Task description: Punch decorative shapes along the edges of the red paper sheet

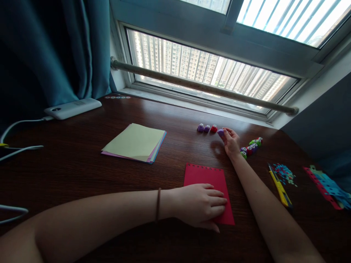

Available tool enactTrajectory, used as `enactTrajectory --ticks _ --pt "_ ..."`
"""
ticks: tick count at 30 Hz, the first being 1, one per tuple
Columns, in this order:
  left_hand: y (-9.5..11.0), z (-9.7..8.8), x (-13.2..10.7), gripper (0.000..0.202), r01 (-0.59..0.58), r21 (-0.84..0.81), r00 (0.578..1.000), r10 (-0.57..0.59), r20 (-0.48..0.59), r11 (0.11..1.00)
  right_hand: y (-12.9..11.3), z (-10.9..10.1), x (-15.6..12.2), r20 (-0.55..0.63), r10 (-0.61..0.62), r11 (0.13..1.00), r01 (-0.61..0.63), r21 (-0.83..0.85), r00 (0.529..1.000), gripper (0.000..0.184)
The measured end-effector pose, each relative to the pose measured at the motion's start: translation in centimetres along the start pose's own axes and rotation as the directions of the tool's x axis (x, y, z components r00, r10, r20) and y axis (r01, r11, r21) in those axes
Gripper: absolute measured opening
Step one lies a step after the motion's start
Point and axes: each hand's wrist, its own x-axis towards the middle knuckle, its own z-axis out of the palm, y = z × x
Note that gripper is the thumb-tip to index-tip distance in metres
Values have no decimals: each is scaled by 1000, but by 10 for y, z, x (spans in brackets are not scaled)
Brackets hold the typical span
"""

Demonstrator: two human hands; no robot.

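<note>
Red sheet (204,175) lies flat on the tabletop (82,171) under the left hand (200,204), palm down, grip open and holding nothing. One row of holes runs along its far edge; the rest looks unpunched. Right hand (231,142) has its grip closed on a purple punch (221,132) beside a row of three punches (207,128), well apart from the sheet.

Purple punch (221,132) partly within right hand (231,142)

On the bench (82,175), a paper stack (135,142) is laid left of the sheet (204,175), punches (207,128) behind it, a knife (279,188) to its right
</note>
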Motion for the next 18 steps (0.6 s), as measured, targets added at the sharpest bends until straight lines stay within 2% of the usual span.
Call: enactTrajectory --ticks 6,13,18 --pt "-1 1 -1 46 0 1 1000 0 -19 1000 -4 -3 -2 5 70 997 -70 -13 998 34" --pt "1 5 -1 47 8 -5 999 -8 -31 1000 -7 0 -2 30 74 997 -74 28 997 28" --pt "2 -2 1 44 30 -58 997 -34 -65 998 -5 -1 -2 19 86 996 -86 14 996 39"
